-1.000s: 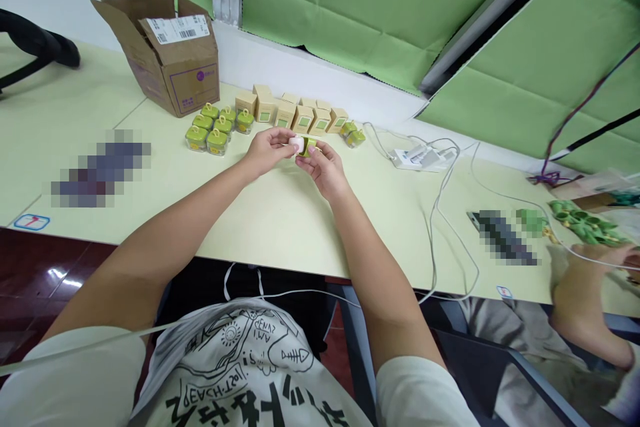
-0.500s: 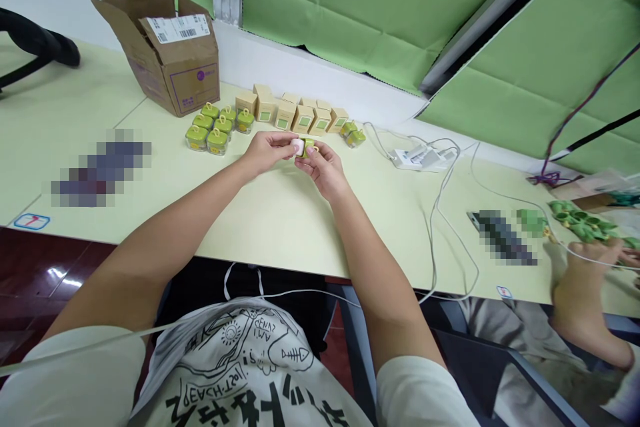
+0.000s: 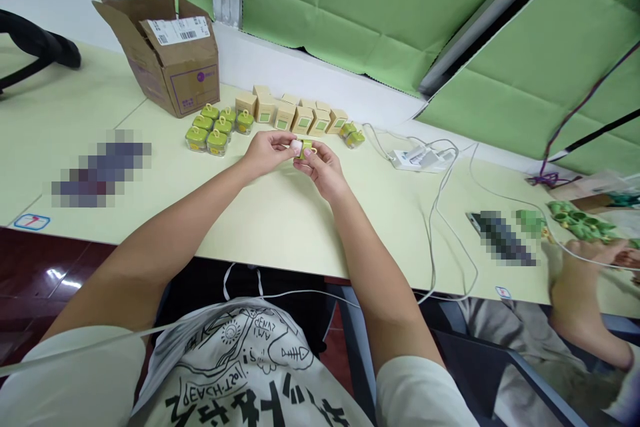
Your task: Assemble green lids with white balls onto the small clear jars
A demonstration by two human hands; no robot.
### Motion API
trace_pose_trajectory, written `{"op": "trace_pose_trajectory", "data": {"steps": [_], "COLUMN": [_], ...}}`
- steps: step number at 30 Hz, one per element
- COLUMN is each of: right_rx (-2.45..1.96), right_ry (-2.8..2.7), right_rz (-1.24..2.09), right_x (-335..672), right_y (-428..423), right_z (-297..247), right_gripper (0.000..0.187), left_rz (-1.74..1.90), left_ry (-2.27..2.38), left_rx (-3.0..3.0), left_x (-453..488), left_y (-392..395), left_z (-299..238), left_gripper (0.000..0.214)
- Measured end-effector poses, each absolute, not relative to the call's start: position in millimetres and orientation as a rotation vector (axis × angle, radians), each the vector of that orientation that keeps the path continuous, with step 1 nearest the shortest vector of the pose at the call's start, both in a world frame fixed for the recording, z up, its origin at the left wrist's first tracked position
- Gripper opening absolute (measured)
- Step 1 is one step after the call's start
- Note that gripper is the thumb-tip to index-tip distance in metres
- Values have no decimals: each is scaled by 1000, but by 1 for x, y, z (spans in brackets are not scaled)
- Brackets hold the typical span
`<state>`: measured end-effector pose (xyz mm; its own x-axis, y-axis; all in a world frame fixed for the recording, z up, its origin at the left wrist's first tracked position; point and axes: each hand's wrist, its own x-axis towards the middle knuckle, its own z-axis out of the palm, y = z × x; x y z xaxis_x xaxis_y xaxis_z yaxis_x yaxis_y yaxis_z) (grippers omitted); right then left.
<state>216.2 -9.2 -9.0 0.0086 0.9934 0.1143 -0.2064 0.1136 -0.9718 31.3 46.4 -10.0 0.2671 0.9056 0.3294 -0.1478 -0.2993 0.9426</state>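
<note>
Above the middle of the table, both my hands meet at one small object. My left hand [image 3: 267, 152] pinches a small white rounded piece [image 3: 297, 146] between thumb and fingertips. With its fingers closed round it, my right hand [image 3: 326, 173] grips a small green case [image 3: 307, 145] with a yellow ring on its side. The white piece sits against the open side of the green case; how far it is inside cannot be made out. Beyond my left hand stand several clear containers with green lids [image 3: 217, 140] and yellow rings.
Small tan cartons [image 3: 303, 120] line the wall, with two more green-lidded containers [image 3: 355, 139] beside them. An open cardboard box [image 3: 193, 80] stands at back left. A power strip [image 3: 423, 159] and white cables [image 3: 443, 213] lie to the right. At far right, another person's hand [image 3: 593, 252] is near green pieces [image 3: 580, 220].
My hands stay nearly in place, with only a slight shift at the fingertips around the white piece and the green case. Nothing else on the table has visibly moved.
</note>
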Motion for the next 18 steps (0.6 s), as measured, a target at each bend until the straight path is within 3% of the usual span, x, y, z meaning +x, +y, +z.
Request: {"op": "trace_pose_trajectory", "data": {"steps": [18], "right_rx": [-933], "right_ry": [-1131], "right_rz": [1200], "right_x": [216], "right_y": [-15], "right_z": [-1], "right_gripper": [69], "left_rz": [1351], "left_ry": [698], "left_rx": [1481], "left_x": [34], "left_y": [42], "left_z": [-9], "left_gripper": [57]}}
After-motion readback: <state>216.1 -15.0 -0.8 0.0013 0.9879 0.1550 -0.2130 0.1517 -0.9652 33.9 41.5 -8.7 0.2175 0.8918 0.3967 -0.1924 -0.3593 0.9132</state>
